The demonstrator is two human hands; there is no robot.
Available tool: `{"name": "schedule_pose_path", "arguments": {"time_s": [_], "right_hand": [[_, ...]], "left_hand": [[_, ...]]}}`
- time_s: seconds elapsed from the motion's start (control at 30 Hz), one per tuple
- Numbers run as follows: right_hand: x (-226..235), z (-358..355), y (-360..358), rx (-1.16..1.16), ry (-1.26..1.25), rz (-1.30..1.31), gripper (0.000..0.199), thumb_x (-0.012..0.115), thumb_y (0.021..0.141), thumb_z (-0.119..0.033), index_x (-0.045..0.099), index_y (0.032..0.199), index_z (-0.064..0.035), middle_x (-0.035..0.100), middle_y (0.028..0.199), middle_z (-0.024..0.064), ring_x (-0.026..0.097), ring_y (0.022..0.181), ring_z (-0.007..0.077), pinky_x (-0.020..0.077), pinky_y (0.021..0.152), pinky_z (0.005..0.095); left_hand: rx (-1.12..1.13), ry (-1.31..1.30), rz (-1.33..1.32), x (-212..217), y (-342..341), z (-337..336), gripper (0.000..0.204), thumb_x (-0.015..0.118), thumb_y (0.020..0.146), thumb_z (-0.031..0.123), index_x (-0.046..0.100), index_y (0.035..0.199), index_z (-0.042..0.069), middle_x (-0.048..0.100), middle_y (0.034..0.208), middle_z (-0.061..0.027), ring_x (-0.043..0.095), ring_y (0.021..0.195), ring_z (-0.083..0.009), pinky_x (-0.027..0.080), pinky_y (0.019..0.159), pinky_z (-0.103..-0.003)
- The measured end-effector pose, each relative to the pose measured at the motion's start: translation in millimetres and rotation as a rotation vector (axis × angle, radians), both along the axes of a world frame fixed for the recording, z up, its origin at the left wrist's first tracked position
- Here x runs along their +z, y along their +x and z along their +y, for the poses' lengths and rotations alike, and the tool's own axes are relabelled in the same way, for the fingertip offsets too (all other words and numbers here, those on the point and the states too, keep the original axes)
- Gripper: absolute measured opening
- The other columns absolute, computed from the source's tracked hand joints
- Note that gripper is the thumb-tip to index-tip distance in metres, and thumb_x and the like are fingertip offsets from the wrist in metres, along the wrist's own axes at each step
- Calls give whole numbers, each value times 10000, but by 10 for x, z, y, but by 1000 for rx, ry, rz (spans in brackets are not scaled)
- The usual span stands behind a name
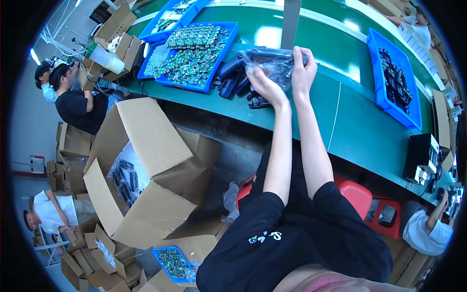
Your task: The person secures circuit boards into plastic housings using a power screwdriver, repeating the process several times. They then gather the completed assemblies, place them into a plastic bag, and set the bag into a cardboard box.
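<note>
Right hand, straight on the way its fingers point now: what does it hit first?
The right hand already pinches the clear plastic bag. Beyond it, likely the grey post standing on the green table; depth is unclear.

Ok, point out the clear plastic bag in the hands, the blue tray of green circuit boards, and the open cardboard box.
clear plastic bag (272, 61), head view, crinkled middle
blue tray of green circuit boards (220, 68), head view, right rim
open cardboard box (151, 134), head view, upper flap

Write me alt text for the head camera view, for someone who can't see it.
Seen from above, a person's left hand and right hand hold a clear plastic bag over a green conveyor table, beside a pile of black parts. Blue trays of small green circuit boards sit nearby, and an open cardboard box stands on the floor.
</note>
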State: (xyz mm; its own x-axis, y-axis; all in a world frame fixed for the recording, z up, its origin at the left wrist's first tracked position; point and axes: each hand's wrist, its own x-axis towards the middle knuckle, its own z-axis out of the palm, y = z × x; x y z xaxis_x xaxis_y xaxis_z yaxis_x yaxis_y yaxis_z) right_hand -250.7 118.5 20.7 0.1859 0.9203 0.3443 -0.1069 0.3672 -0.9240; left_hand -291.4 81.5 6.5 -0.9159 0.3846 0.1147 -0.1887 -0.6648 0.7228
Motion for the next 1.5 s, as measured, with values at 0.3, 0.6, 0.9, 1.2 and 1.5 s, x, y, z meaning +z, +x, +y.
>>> {"name": "schedule_pose_path", "arguments": {"time_s": [0.3, 0.6, 0.9, 1.2, 1.5], "right_hand": [[-170, 112, 378, -217, 310, -469, 212, 510, 976, -204, 595, 895, -27, 529, 814, 72, 469, 828, 216, 395, 745, 343], [279, 93, 588, 121, 581, -1008, 126, 529, 934, -148, 594, 936, -40, 512, 873, 109, 480, 921, 285, 397, 793, 384], [279, 178, 648, 463, 107, -455, 195, 518, 1004, -207, 551, 915, -36, 514, 815, 0, 463, 740, 77, 395, 665, 235], [209, 360, 851, 357, 149, -264, 190, 524, 1010, -215, 570, 914, -57, 520, 790, -42, 453, 733, 45, 388, 639, 211], [-209, 468, 1218, 354, -102, 58, 318, 459, 1025, -333, 567, 1084, -39, 584, 988, 10, 547, 916, 90, 443, 796, 252]], "left_hand": [[306, -503, 671, -284, 255, -221, 657, 606, 894, 202, 279, 1416, -27, 368, 1408, -217, 380, 1293, -355, 305, 1096, -443], [-86, -637, 1286, -185, 308, -216, 919, 738, 762, 254, 217, 1473, -2, 244, 1526, -214, 181, 1450, -357, 106, 1147, -571], [50, -497, 1208, -205, 341, 163, 865, 770, 717, 181, 308, 1434, 39, 395, 1437, -139, 325, 1395, -289, 157, 1131, -557], [31, -524, 1238, -89, 564, 133, 641, 728, 742, 119, 454, 1317, 45, 540, 1256, -131, 457, 1287, -259, 178, 1113, -567], [-248, -742, 1393, 165, 539, 156, 389, 664, 787, 90, 567, 1160, 37, 613, 1155, -124, 501, 1247, -270, 152, 1131, -593]]}}
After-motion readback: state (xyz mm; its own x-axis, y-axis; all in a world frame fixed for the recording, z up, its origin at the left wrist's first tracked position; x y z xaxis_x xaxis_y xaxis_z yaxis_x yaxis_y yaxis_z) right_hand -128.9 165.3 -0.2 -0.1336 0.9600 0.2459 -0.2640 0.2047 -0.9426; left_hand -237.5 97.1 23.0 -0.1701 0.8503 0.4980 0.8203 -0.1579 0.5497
